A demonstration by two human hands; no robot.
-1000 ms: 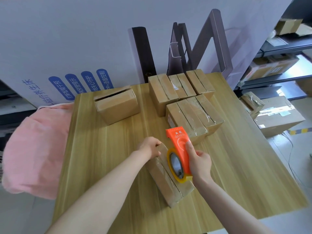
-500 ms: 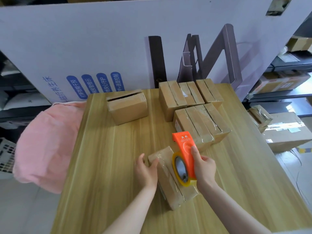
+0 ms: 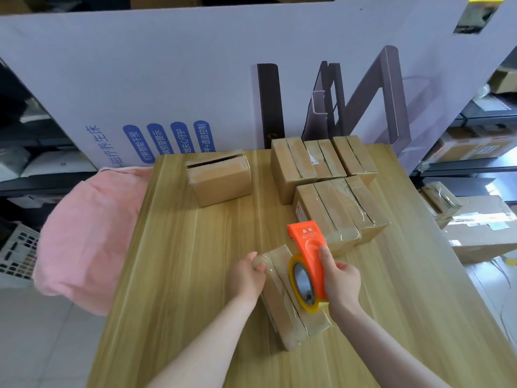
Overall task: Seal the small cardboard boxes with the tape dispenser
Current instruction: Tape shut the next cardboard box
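Observation:
A small taped cardboard box [image 3: 285,312] lies near the front of the wooden table [image 3: 181,261]. My left hand [image 3: 247,277] grips its far left corner, fingers curled over the edge. My right hand [image 3: 340,284] holds an orange tape dispenser [image 3: 309,256] with a yellowish tape roll, resting on top of that box. Several sealed boxes [image 3: 335,208] stand in two rows at the back right. One box with its top flaps unsealed [image 3: 221,177] sits at the back, left of them.
A large white printed cardboard sheet [image 3: 195,79] stands upright behind the table. A pink cloth [image 3: 86,233] hangs off the table's left side above a white basket [image 3: 16,256]. Bigger cartons [image 3: 481,233] and shelves lie to the right.
My left hand has shifted from the box's far end to its left corner and now curls over the edge. The dispenser stays on the box. The camera view has tilted slightly.

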